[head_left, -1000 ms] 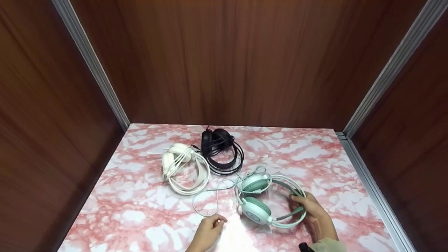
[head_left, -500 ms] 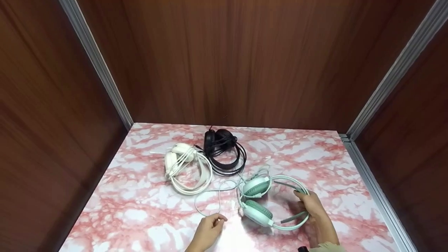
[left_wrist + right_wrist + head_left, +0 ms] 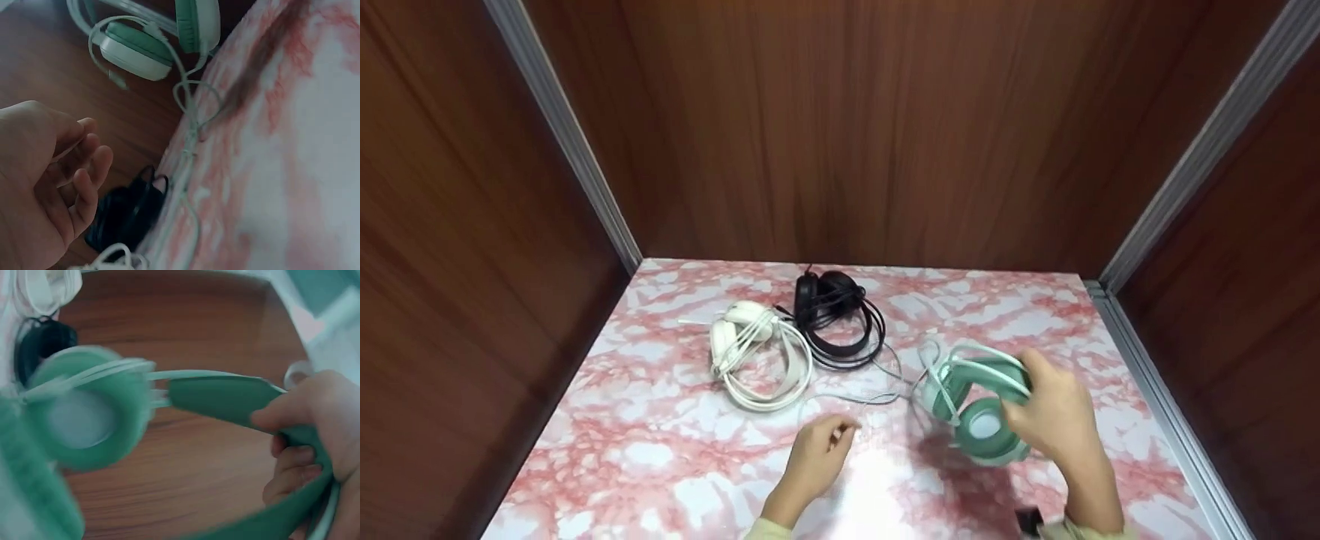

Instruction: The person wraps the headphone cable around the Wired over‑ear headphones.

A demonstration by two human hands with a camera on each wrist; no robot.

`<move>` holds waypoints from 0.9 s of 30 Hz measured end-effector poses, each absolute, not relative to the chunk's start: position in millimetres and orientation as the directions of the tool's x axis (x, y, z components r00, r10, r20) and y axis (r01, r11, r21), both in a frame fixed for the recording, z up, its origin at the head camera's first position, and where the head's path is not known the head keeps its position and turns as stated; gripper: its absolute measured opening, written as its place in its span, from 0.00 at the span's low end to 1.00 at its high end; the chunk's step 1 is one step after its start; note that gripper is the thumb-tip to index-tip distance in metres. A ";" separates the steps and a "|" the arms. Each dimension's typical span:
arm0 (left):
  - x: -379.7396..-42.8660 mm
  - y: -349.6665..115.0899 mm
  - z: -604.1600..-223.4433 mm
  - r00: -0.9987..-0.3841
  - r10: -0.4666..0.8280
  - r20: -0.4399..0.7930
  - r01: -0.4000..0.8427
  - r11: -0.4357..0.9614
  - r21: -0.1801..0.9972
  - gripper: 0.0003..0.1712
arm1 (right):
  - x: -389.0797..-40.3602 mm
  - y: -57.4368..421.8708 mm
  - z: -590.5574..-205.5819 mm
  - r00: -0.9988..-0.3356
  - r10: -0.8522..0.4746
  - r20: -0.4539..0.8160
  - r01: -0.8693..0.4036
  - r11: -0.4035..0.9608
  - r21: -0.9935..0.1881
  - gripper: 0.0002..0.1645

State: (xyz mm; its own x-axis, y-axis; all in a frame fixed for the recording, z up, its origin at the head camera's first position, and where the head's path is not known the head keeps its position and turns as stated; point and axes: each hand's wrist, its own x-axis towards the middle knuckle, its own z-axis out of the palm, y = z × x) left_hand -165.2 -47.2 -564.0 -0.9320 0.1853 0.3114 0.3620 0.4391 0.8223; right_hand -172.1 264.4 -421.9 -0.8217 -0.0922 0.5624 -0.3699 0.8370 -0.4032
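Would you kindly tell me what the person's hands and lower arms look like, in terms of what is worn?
The left hand and right hand wear no gloves. The left sleeve and right sleeve, both pale yellow-green, show at the head view's bottom edge. Beside the right one is a small black object, too blurred to identify.

The left hand point(image 3: 816, 455) is held with its fingers point(image 3: 84, 194) loosely bent toward the palm, which is turned to the left wrist camera. The left forearm point(image 3: 789, 501) is angled up and rightward from the lower edge of the head view. The right hand point(image 3: 1057, 409) is seen higher, its fingers curled in a grip, the thumb point(image 3: 281, 412) extended. The right forearm point(image 3: 1089, 487) is slanted up and leftward.
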 end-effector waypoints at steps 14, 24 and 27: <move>-182.7 -19.7 -538.5 -0.868 0.231 0.440 0.497 0.383 0.779 0.27 | -181.4 264.8 -388.5 -0.793 0.122 0.597 -0.426 0.589 -0.686 0.17; -224.9 -11.2 -526.3 -0.801 0.236 0.550 0.598 0.272 0.754 0.39 | -190.6 266.9 -397.6 -0.914 0.184 0.361 -0.400 -0.260 -0.879 0.15; -235.3 -12.5 -522.6 -0.772 0.237 0.590 0.623 0.100 0.776 0.31 | -193.1 269.3 -408.9 -0.916 0.117 0.384 -0.397 -0.407 -0.823 0.14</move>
